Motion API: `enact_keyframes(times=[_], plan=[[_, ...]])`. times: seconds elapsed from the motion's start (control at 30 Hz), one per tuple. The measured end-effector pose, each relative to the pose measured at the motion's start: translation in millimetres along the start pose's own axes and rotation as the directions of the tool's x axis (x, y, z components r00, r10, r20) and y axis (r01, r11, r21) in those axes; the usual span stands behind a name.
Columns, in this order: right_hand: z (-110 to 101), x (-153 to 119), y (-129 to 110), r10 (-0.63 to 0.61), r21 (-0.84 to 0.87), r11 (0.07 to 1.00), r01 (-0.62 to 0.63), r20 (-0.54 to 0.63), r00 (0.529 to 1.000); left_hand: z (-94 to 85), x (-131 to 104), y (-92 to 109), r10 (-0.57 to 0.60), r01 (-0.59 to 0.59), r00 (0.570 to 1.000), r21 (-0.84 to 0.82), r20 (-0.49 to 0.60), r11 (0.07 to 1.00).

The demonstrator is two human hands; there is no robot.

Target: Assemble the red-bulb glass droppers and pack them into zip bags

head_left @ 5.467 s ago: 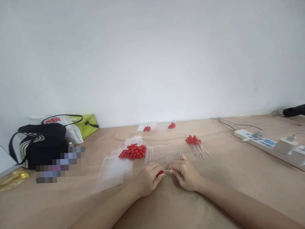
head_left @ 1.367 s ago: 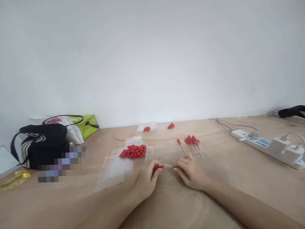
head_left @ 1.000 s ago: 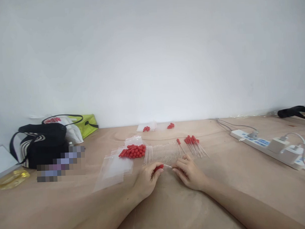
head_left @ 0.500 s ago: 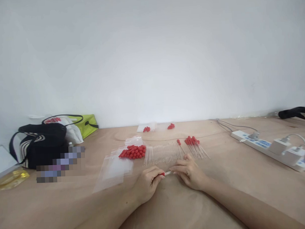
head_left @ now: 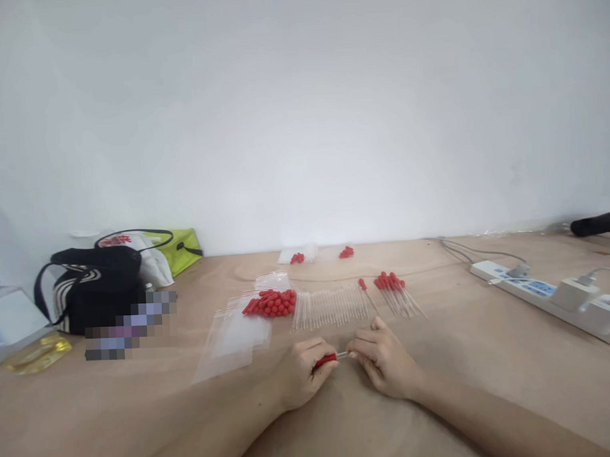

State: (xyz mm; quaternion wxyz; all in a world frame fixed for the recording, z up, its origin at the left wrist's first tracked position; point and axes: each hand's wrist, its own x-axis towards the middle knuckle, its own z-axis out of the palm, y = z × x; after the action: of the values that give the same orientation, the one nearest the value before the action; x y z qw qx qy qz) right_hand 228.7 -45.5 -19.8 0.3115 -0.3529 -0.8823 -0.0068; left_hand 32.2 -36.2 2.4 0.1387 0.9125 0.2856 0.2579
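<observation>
My left hand point(head_left: 310, 371) is closed around a red rubber dropper bulb point(head_left: 325, 361). A thin clear dropper tube point(head_left: 342, 354) runs from the bulb to my right hand point(head_left: 382, 359), whose fingers pinch its other end. Beyond my hands lies a row of clear dropper tubes point(head_left: 330, 306) side by side. A pile of red bulbs point(head_left: 272, 303) sits left of that row, partly on clear zip bags point(head_left: 234, 344). To the right, one dropper with a red bulb point(head_left: 362, 284) lies alone beside a fanned group of bulbed droppers point(head_left: 394, 289).
Small red bulb clusters point(head_left: 297, 258) lie near the wall on clear bags. A black bag point(head_left: 97, 289), a lime-green bag point(head_left: 186, 252) and a yellow packet point(head_left: 39, 353) are at left. A white power strip point(head_left: 537, 290) with plugged-in chargers and cables runs along the right.
The bulb shows more between my left fingers, and the tube still spans both hands. My hands sit slightly lower and farther right in view, while the whole scene has shifted a little rightward.
</observation>
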Motion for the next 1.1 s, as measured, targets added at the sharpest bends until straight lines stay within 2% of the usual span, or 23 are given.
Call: enact_keyframes(times=[0.27,0.47,0.57,0.63,0.67,0.7,0.77,0.83,0.9,0.97,1.1], plan=[[-2,8,-2,0.086,0.043,0.995,-0.089,0.064,0.994,-1.2,3,-9,0.003,-0.003,1.0,0.026,0.011,1.0],[-8,13,-3,0.007,-0.135,0.991,0.004,0.082,0.997,-6.5,6,-22,0.063,-0.065,0.997,0.056,0.032,0.996],[-10,10,-2,0.009,-0.183,0.983,0.007,0.086,0.996,-5.2,3,-26,0.038,-0.035,0.998,0.044,-0.056,0.998],[-11,7,6,0.116,-0.189,0.976,-0.11,0.017,0.993,-5.1,0,-26,-0.03,0.037,0.99,0.049,-0.14,0.998],[-12,7,12,0.205,-0.184,0.96,-0.211,-0.047,0.978,-5.4,-1,-26,-0.063,0.072,0.985,0.053,-0.162,0.996],[-13,7,20,0.313,-0.172,0.928,-0.33,-0.123,0.942,-6.0,-2,-25,-0.087,0.098,0.982,0.057,-0.167,0.994],[-16,10,38,0.523,-0.134,0.814,-0.565,-0.256,0.813,-7.1,-2,-23,-0.11,0.119,0.985,0.054,-0.135,0.992],[-17,15,57,0.665,-0.11,0.692,-0.713,-0.288,0.689,-7.7,-2,-22,-0.101,0.104,0.992,0.038,-0.074,0.994],[-16,22,73,0.741,-0.125,0.607,-0.785,-0.265,0.616,-7.1,-1,-22,-0.073,0.073,0.997,0.019,-0.024,0.997],[-14,28,84,0.777,-0.178,0.558,-0.811,-0.232,0.585,-5.6,-1,-23,-0.042,0.042,0.999,0.011,-0.003,0.999],[-8,34,96,0.794,-0.267,0.528,-0.806,-0.183,0.58,-3.0,-1,-27,-0.027,0.027,1.0,0.02,0.002,0.999]])
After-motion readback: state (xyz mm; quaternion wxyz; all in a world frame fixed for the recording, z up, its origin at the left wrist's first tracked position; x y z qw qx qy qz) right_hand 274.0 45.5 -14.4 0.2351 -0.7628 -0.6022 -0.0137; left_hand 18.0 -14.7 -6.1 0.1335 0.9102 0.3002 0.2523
